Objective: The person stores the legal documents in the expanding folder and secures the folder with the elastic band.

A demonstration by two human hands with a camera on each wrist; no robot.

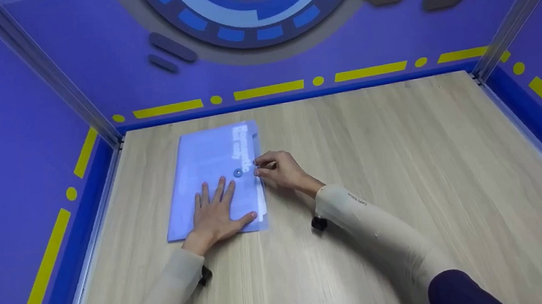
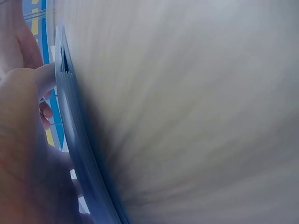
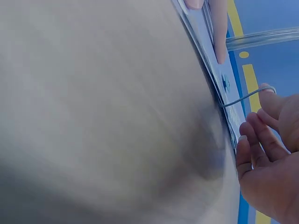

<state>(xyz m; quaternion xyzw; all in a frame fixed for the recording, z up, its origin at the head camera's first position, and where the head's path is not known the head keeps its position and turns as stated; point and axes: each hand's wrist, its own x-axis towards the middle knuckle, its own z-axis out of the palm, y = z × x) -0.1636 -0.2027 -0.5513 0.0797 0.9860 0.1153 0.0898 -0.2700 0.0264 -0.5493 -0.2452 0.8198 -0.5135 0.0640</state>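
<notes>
A translucent blue document folder (image 1: pixel 196 160) with white lettering lies flat on the wooden table, a small round button (image 1: pixel 238 172) near its right edge. My left hand (image 1: pixel 213 219) rests palm down on the folder's lower part, fingers spread. At the right edge, beside the button, my right hand (image 1: pixel 280 169) pinches a thin closure cord (image 3: pixel 245 97). In the right wrist view the cord runs taut from the folder's edge to the fingertips and bends round one of them. Layered sheets or pockets of the folder (image 2: pixel 77 116) show edge-on in the left wrist view.
The wooden table (image 1: pixel 402 158) extends to the right of the folder and toward the front. Blue printed panels (image 1: pixel 292 66) with yellow marks wall it in at the back and sides. A metal post (image 1: pixel 54 79) stands at the back left corner.
</notes>
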